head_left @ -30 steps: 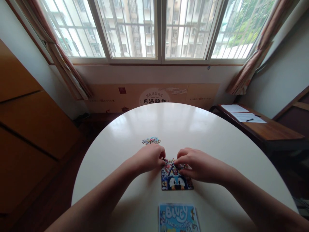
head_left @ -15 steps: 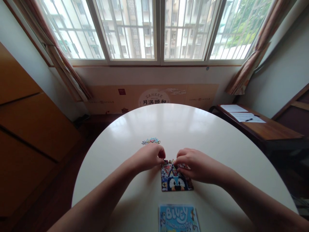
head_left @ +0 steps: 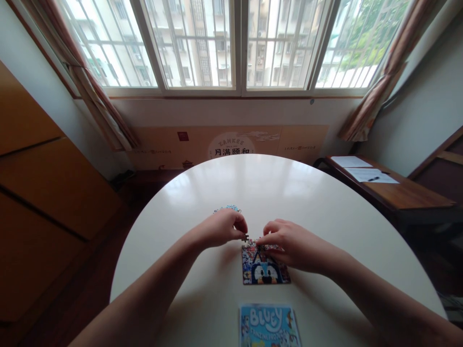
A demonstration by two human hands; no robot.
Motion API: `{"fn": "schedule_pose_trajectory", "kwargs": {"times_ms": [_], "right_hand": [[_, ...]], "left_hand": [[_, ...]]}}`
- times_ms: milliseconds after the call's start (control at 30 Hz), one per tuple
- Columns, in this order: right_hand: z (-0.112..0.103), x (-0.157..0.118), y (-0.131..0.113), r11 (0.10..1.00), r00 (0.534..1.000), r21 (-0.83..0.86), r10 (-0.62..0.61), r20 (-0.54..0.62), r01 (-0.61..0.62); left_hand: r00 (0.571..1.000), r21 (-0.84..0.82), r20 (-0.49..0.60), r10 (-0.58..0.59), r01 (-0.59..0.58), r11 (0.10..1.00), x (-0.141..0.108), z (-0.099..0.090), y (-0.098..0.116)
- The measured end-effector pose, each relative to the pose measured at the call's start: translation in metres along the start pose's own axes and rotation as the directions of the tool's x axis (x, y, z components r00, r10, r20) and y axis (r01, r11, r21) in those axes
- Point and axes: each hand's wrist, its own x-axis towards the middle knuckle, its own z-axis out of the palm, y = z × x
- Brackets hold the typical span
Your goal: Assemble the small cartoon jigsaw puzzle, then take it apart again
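A partly assembled jigsaw puzzle (head_left: 266, 273) with a blue cartoon dog's face lies flat on the white round table. My left hand (head_left: 224, 226) pinches a small puzzle piece (head_left: 245, 237) just above the puzzle's top left corner. On the right, my right hand (head_left: 289, 243) rests over the puzzle's upper right part, fingers apart, index fingertip at its top edge. That hand covers some of the puzzle. Behind my left hand is a pile of loose puzzle pieces (head_left: 231, 208), partly hidden by it.
Nearer to me lies a blue "Bluey" picture card or box (head_left: 268, 325), cut off by the frame. Right of the round table (head_left: 173, 202) stands a wooden desk (head_left: 415, 190) with papers (head_left: 372, 175) and a pen. Barred windows and a printed box panel (head_left: 159, 140) are beyond.
My left hand has lifted slightly off the puzzle's top left corner, and the piece in its fingers now shows. My right hand has barely shifted.
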Motion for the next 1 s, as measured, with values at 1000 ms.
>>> {"fn": "schedule_pose_trajectory", "kwargs": {"times_ms": [1000], "right_hand": [[-0.005,-0.002,-0.005,0.999,0.999,0.037,0.027,0.029,-0.028]], "left_hand": [[0.831,0.109,-0.489,-0.264,0.359,0.927,0.004,-0.044,-0.060]]}}
